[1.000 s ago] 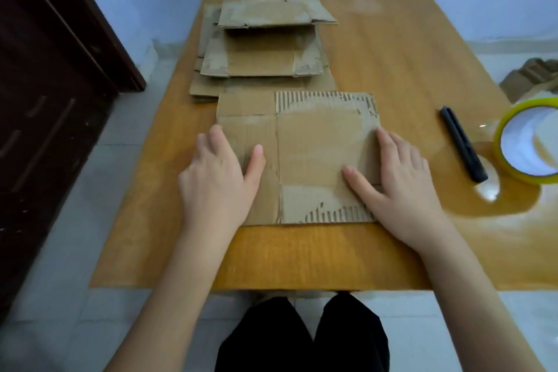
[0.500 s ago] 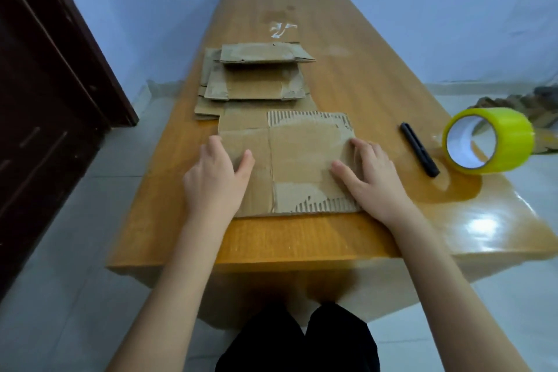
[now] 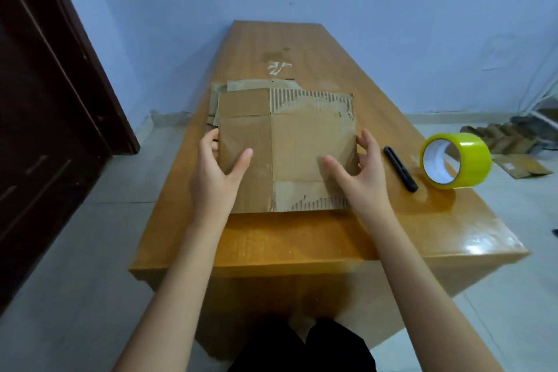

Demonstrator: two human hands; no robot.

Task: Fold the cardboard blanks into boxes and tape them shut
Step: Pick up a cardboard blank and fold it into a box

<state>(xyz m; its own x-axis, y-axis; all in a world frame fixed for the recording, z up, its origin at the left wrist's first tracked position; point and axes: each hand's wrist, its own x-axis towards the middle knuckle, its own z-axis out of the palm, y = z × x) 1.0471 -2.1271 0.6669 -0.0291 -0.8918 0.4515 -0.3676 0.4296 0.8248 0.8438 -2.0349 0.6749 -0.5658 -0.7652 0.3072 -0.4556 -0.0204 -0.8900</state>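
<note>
A flat brown cardboard blank [image 3: 302, 142] with torn, corrugated edges is tilted up off the wooden table [image 3: 302, 235], its far edge raised. My left hand [image 3: 216, 172] grips its left edge, thumb on the front face and fingers behind. My right hand [image 3: 359, 172] grips the right edge the same way. Behind the raised blank, the corner of a stack of more flat blanks [image 3: 220, 93] shows; most of the stack is hidden.
A roll of yellow tape [image 3: 456, 160] stands on edge at the table's right side, with a black marker-like tool [image 3: 400, 167] lying between it and my right hand. A dark door [image 3: 45, 130] is at left. Cardboard pieces [image 3: 507, 142] lie on the floor at right.
Both hands went from pressing flat on the blank to gripping its side edges, and the blank has lifted and tilted up. The camera view has tipped upward.
</note>
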